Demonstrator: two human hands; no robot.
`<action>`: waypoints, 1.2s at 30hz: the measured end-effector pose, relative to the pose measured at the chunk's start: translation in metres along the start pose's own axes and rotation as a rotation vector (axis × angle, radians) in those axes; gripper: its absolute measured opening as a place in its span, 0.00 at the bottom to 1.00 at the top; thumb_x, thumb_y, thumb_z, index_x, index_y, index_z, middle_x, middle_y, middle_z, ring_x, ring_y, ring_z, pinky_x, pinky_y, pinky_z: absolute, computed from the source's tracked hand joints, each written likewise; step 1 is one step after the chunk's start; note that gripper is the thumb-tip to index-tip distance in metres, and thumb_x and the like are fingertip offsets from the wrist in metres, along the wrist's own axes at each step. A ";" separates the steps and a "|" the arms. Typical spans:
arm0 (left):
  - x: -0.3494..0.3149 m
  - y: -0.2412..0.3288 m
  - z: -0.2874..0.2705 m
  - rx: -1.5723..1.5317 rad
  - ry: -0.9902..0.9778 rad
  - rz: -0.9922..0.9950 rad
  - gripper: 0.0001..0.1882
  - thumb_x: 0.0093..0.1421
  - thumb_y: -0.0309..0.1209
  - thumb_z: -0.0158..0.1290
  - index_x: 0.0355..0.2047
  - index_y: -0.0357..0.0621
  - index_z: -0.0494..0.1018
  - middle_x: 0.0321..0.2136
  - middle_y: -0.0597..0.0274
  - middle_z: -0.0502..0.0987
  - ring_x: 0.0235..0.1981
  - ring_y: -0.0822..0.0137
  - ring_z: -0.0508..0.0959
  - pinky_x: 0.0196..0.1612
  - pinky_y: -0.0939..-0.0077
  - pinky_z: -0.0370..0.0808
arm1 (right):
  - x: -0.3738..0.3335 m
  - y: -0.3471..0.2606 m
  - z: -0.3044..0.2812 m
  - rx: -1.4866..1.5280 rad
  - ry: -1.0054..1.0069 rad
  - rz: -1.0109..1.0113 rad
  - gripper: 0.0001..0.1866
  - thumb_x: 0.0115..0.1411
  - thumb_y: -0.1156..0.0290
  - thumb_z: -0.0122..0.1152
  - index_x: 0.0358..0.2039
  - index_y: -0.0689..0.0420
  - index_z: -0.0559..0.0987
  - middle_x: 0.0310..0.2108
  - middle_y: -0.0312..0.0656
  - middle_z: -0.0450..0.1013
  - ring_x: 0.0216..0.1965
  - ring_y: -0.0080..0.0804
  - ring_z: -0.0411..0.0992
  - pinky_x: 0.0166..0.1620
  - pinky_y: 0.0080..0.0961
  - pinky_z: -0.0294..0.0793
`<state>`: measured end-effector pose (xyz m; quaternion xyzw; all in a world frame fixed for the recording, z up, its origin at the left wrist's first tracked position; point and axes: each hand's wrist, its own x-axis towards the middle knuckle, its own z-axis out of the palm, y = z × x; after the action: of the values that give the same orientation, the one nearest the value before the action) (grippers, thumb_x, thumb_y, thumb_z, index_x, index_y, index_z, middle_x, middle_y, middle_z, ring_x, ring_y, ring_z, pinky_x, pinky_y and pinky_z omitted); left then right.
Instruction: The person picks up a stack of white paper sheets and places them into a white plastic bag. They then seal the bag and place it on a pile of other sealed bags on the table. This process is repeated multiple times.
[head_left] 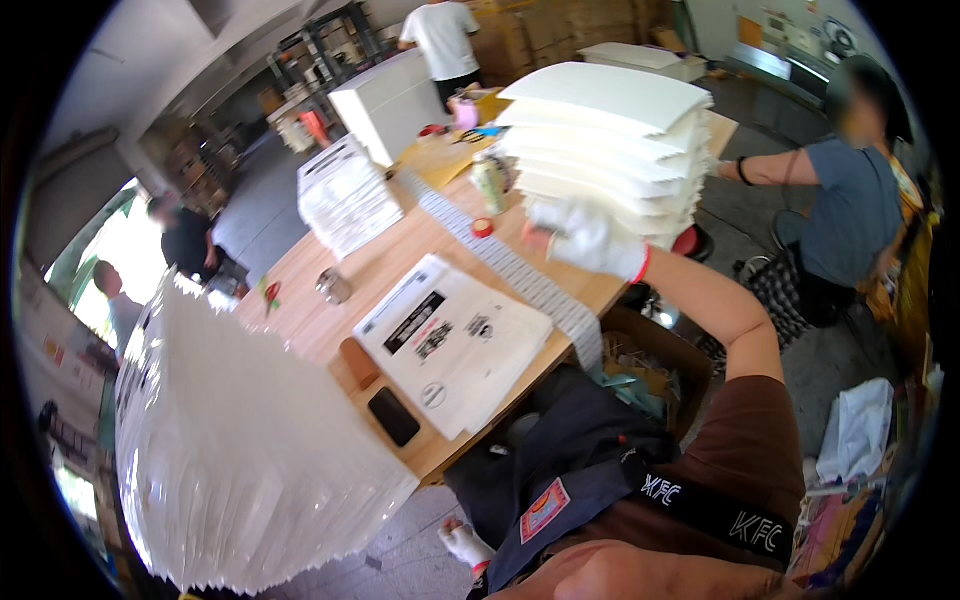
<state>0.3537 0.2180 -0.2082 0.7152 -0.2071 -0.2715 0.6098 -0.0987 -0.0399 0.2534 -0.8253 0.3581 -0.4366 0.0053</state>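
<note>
Lit through a bright opening (112, 240) at left; laid with grey floor (265, 210); furnished with wooden worktop (412, 240) and loaded shelves (330, 48) beyond.

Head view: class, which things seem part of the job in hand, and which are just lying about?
Probably the job:
white sheet stack, nearest the right hand
possibly the printed sheets

Probably just lying about:
dark phone
metal tin
small red roll

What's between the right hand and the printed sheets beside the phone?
In the head view, a long pale strip crosses the wooden tabletop between the right hand and those printed sheets.
</note>
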 end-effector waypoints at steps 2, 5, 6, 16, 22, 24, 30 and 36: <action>-0.042 0.079 0.065 0.225 -0.236 0.359 0.09 0.59 0.24 0.49 0.40 0.37 0.73 0.36 0.55 0.77 0.38 0.59 0.75 0.43 0.67 0.72 | -0.017 0.016 -0.064 -0.444 0.239 -0.057 0.06 0.55 0.68 0.61 0.29 0.57 0.76 0.26 0.43 0.72 0.29 0.41 0.74 0.33 0.31 0.73; -0.070 0.182 0.132 0.209 -0.584 0.418 0.10 0.60 0.25 0.50 0.41 0.37 0.73 0.37 0.54 0.77 0.39 0.60 0.76 0.46 0.68 0.71 | -0.031 0.046 -0.153 -0.833 0.189 0.197 0.09 0.55 0.65 0.60 0.34 0.54 0.76 0.30 0.43 0.74 0.33 0.41 0.74 0.38 0.34 0.72; -0.066 0.204 0.150 0.258 -0.656 0.500 0.10 0.61 0.27 0.50 0.42 0.37 0.73 0.37 0.55 0.77 0.39 0.61 0.76 0.46 0.68 0.71 | -0.034 0.060 -0.176 -0.862 0.094 0.325 0.12 0.56 0.61 0.60 0.37 0.52 0.76 0.33 0.43 0.76 0.36 0.42 0.74 0.41 0.35 0.72; -0.111 0.381 0.337 -0.002 -1.336 0.554 0.14 0.66 0.34 0.46 0.46 0.37 0.71 0.42 0.59 0.75 0.43 0.70 0.74 0.45 0.76 0.70 | -0.042 0.132 -0.213 -0.732 -0.155 0.302 0.10 0.56 0.64 0.55 0.36 0.55 0.77 0.34 0.41 0.76 0.38 0.43 0.73 0.42 0.37 0.70; -0.173 0.466 0.426 -0.429 -1.960 -0.224 0.32 0.65 0.53 0.43 0.57 0.39 0.61 0.54 0.49 0.70 0.46 0.61 0.74 0.49 0.68 0.72 | -0.020 0.087 -0.205 -0.961 0.312 -0.345 0.07 0.54 0.65 0.55 0.28 0.54 0.76 0.30 0.36 0.75 0.28 0.37 0.72 0.30 0.32 0.69; -0.163 0.483 0.445 -0.725 -2.234 -0.669 0.32 0.65 0.52 0.42 0.57 0.38 0.60 0.53 0.49 0.70 0.44 0.59 0.76 0.46 0.68 0.74 | -0.019 0.037 -0.173 -0.867 0.274 -0.417 0.06 0.53 0.65 0.55 0.27 0.52 0.74 0.26 0.36 0.72 0.25 0.31 0.70 0.27 0.28 0.67; -0.172 0.514 0.407 -0.161 -1.405 -0.340 0.14 0.59 0.26 0.48 0.44 0.34 0.70 0.41 0.51 0.75 0.39 0.58 0.78 0.42 0.63 0.77 | -0.060 -0.040 -0.147 -0.657 -0.008 -0.273 0.16 0.46 0.56 0.63 0.34 0.49 0.79 0.25 0.33 0.71 0.26 0.31 0.71 0.31 0.29 0.70; -0.097 0.516 0.324 0.038 -1.340 -0.366 0.18 0.58 0.30 0.49 0.48 0.34 0.69 0.36 0.52 0.78 0.35 0.60 0.80 0.39 0.67 0.80 | -0.084 0.015 -0.170 -0.169 -0.204 0.800 0.30 0.63 0.63 0.50 0.64 0.54 0.60 0.44 0.39 0.72 0.43 0.23 0.71 0.41 0.25 0.72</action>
<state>0.0897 -0.0551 0.2783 0.4274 -0.4197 -0.7495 0.2820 -0.2610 0.0512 0.2934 -0.6576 0.6826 -0.2852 0.1420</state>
